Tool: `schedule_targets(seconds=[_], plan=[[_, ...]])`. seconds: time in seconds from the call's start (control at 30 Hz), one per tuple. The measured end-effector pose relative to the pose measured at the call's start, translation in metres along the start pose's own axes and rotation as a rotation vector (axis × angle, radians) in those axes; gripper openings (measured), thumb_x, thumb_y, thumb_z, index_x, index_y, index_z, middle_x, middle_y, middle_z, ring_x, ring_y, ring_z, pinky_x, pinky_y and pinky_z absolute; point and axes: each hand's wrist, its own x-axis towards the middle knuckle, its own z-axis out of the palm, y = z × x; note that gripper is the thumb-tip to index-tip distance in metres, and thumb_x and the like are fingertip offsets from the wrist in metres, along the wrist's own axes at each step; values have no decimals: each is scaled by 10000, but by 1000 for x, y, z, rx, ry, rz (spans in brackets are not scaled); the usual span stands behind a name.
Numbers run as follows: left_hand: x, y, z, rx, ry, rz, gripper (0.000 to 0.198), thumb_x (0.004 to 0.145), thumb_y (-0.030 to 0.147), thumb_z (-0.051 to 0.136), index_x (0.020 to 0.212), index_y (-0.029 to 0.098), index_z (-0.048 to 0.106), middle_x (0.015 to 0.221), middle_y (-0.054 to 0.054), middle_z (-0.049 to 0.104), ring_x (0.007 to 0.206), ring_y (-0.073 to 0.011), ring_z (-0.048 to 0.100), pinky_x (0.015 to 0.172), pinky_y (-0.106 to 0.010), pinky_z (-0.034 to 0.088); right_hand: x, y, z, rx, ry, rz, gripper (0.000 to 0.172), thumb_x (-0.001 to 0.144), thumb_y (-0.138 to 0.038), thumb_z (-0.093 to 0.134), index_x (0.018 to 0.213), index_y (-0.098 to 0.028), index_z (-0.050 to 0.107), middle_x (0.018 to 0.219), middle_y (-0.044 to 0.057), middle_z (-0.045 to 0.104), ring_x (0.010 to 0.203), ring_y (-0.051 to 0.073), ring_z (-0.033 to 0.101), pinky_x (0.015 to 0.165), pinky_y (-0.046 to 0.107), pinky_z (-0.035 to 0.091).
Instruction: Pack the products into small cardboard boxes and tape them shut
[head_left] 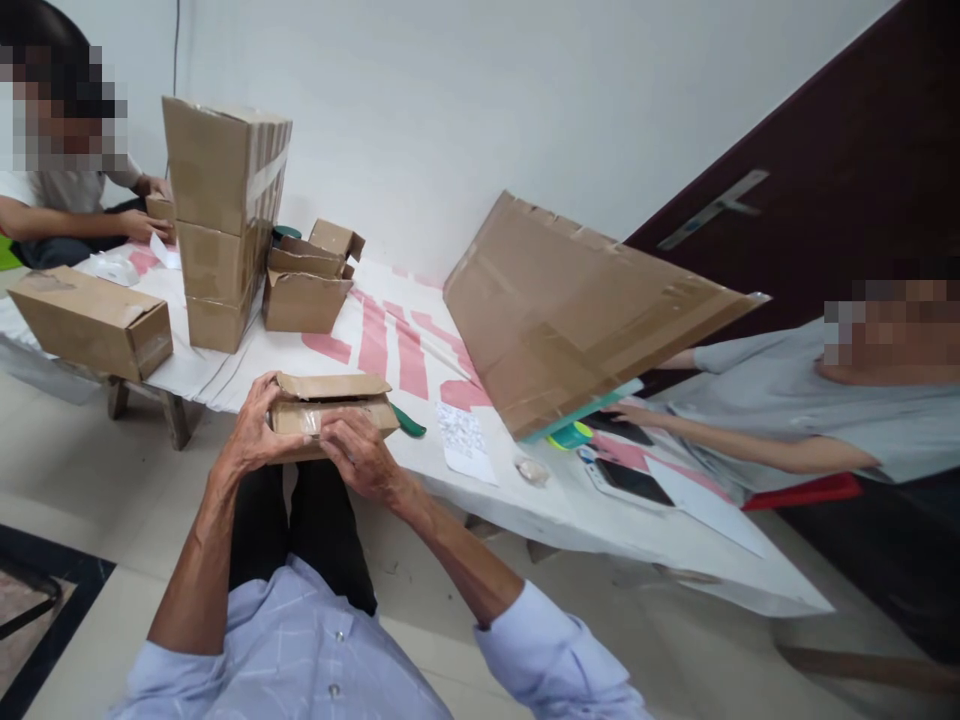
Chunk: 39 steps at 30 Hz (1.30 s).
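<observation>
A small brown cardboard box (341,388) is held at the front edge of the table, its top flap partly raised over a dark gap. My left hand (259,432) grips the box's left end, thumb along the near side and fingers behind. My right hand (360,450) is bent over the near side, its fingers pressed on the cardboard by a strip of clear tape. Just right of the box lies a green-handled tool (409,422), partly hidden behind it. A printed sheet of paper (463,440) rests further right.
Stacked boxes (214,230), open boxes (307,298) and a long box (97,315) stand left on the cloth-covered table (405,345). A large cardboard sheet (585,310) leans at right, near a tape roll (570,436) and a phone (634,482). Co-workers sit at both ends.
</observation>
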Motion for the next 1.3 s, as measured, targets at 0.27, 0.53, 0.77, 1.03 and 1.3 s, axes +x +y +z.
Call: schedule_targets(seconds=[0.27, 0.53, 0.77, 1.03, 1.3], plan=[[1, -1, -3, -10, -21, -28, 619, 687, 526, 911, 1161, 209, 669, 1554, -180, 476, 1506, -363, 455, 1200, -508, 472, 8, -9, -16, 217, 52, 344, 102, 979, -239, 560, 876, -242, 568, 897, 20, 643, 839, 182, 615, 809, 325, 506], [-2, -1, -2, -59, -37, -51, 609, 699, 539, 918, 1173, 210, 721, 1631, -193, 415, 1576, -383, 376, 1270, -559, 376, 34, 10, -19, 205, 75, 412, 93, 935, -252, 569, 844, -238, 567, 856, 19, 635, 768, 168, 577, 745, 314, 476], [-2, -3, -2, -96, -53, -57, 559, 705, 505, 924, 1137, 198, 746, 1671, -197, 376, 1604, -401, 331, 1300, -582, 310, 45, 9, -20, 392, 3, 430, 102, 920, -311, 609, 864, -229, 584, 885, 6, 643, 776, 151, 572, 748, 301, 479], [-2, 0, -3, -76, -48, -73, 569, 717, 504, 910, 1173, 205, 747, 1675, -187, 372, 1592, -394, 356, 1302, -575, 308, 53, 10, 1, 240, 15, 312, 104, 856, -170, 627, 793, -230, 568, 804, -12, 606, 688, 137, 522, 692, 287, 451], [6, -8, -9, -64, 14, -68, 619, 713, 699, 845, 1099, 230, 723, 1644, -190, 413, 1575, -396, 391, 1266, -585, 359, 49, -10, 0, 360, 133, 381, 101, 870, -183, 641, 788, -229, 604, 799, -16, 656, 700, 126, 579, 709, 268, 508]])
